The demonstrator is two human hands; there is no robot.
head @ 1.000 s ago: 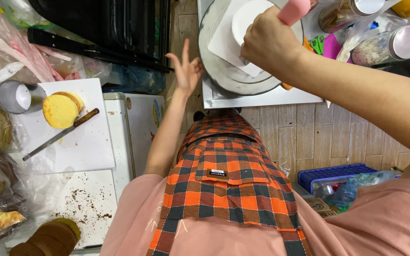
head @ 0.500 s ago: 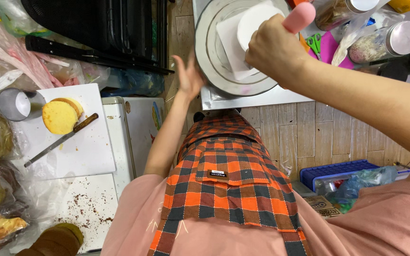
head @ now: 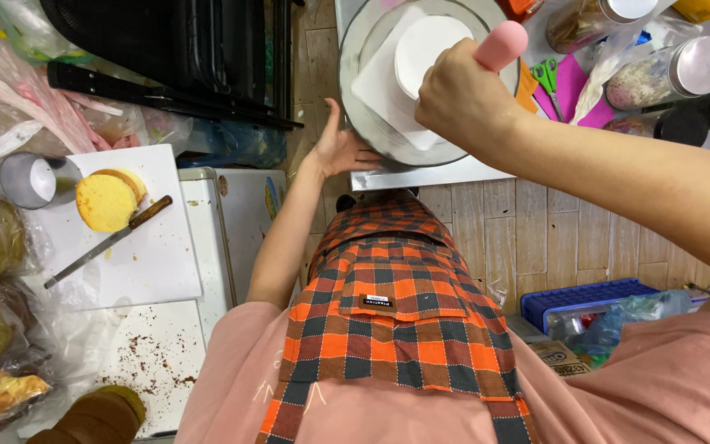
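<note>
Turntable (head: 363,49): round and grey, near the front edge of the white bench (head: 454,173), carrying a white-frosted cake (head: 429,49) on a board.
Right hand (head: 462,99): fist closed around a pink handle (head: 500,45) above the cake.
Left hand (head: 340,146): open, fingers spread, touching the turntable's rim.

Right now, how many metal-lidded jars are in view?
2. One jar with brown contents stands at the top edge; a second jar lies tipped at upper right. Others may be hidden among the clutter.
</note>
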